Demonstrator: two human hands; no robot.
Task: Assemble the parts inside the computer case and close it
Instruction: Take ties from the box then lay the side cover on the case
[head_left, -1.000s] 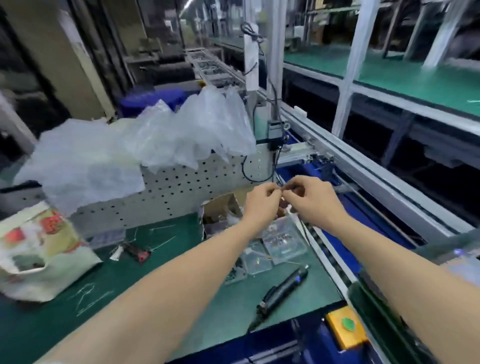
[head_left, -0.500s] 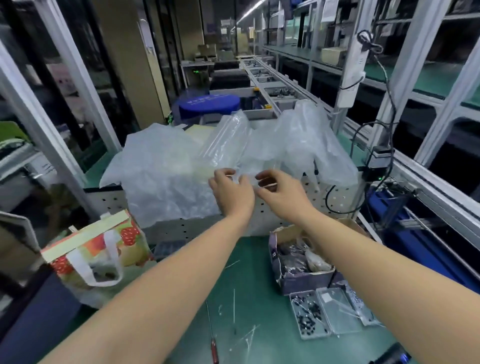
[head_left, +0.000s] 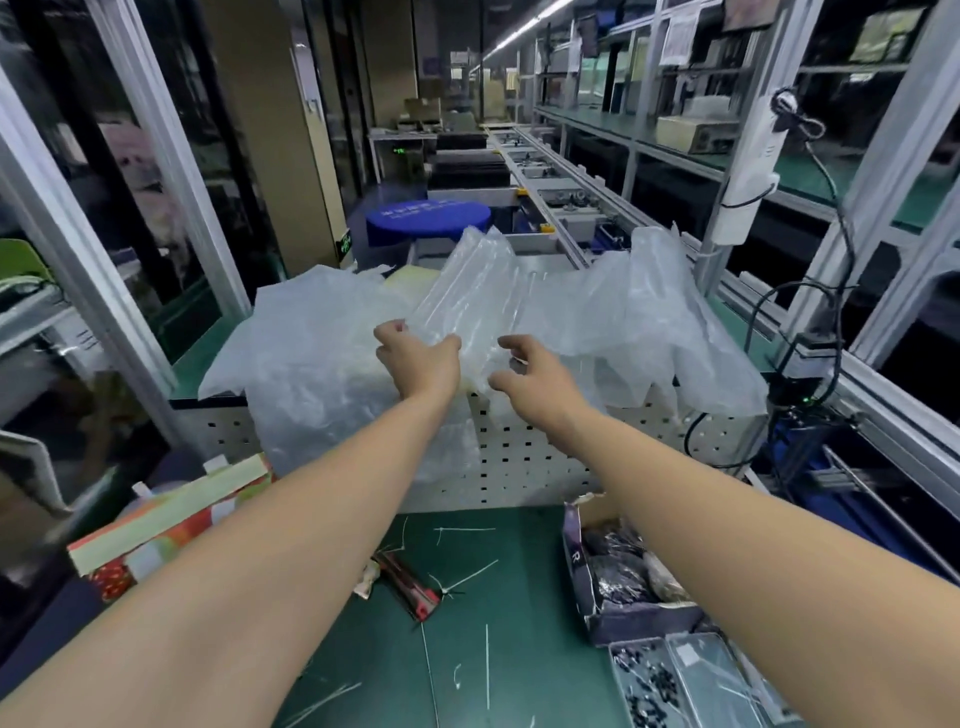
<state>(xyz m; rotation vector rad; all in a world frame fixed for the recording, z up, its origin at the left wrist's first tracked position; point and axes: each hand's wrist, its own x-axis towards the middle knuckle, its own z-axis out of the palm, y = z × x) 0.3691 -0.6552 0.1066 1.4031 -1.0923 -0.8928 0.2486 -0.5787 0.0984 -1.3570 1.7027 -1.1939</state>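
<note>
No computer case is in view. Both my arms reach forward to a heap of clear plastic bags (head_left: 322, 358) lying over the top of a white perforated panel (head_left: 524, 462). My left hand (head_left: 421, 364) pinches the lower edge of one clear, creased bag (head_left: 467, 296) that sticks up from the heap. My right hand (head_left: 527, 371) is just right of it, fingers spread and curled, touching the plastic without a clear grip. Whether anything small sits in the right fingers is hidden.
On the green mat (head_left: 519, 597) lie cut cable ties, a red-handled cutter (head_left: 410, 587), a purple cardboard box of parts (head_left: 623, 587) and clear screw trays (head_left: 670, 686). A strawberry-print bag (head_left: 156, 535) stands at the left. A conveyor line (head_left: 550, 208) runs ahead on the right.
My head has turned left and up, from the conveyor and parts box to the bag heap. Both hands moved up onto the plastic, and my right hand has opened and drawn away from the left.
</note>
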